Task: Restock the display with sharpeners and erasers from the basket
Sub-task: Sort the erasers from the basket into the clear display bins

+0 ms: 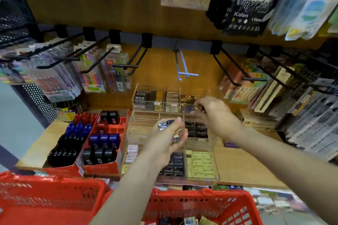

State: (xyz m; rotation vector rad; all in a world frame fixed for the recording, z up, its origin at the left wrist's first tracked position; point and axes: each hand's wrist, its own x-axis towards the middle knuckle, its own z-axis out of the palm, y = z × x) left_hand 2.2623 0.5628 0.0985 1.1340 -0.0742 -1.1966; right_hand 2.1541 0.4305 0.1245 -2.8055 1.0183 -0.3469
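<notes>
A clear tiered display on the wooden shelf holds rows of black, yellow-green and white erasers. My left hand hovers over its middle tier and grips a small bunch of wrapped erasers, some silvery, some dark. Farther back, my right hand reaches to the upper tier and pinches a small dark eraser at its fingertips; motion blur hides the detail. Below me, the red basket holds several small packs. Red cardboard trays of red, blue and black sharpeners stand left of the display.
Black metal pegs jut from the back wall above the display, hung with pen and stationery packs on both sides. A second red basket sits at lower left. More packets lean at the right of the shelf.
</notes>
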